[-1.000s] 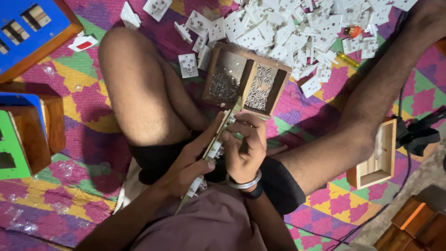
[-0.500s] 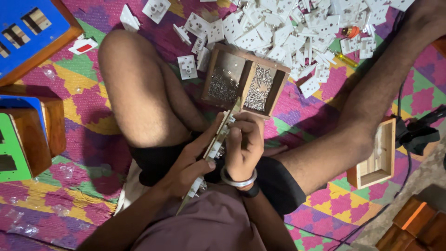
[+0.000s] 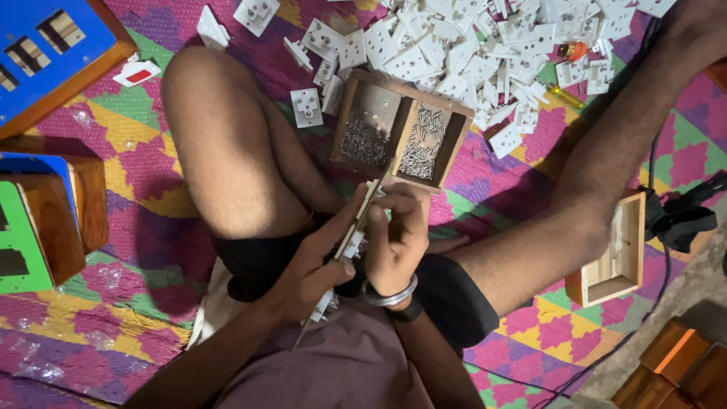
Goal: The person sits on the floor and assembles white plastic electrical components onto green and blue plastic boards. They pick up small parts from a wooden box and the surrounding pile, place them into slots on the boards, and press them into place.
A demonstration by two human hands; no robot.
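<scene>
Your left hand grips a long thin wooden board fitted with white plastic sockets edge-on over your lap; your right hand closes against its upper end, below the two-compartment wooden screw tray.

A woven mat in pink, purple, green and yellow diamonds covered the floor. At the left edge stood wooden boxes, one blue-faced, one green-faced. Bare grey floor showed at the lower right, beside stacked reddish blocks. A black cable crossed the mat. Light was dim and even.
</scene>
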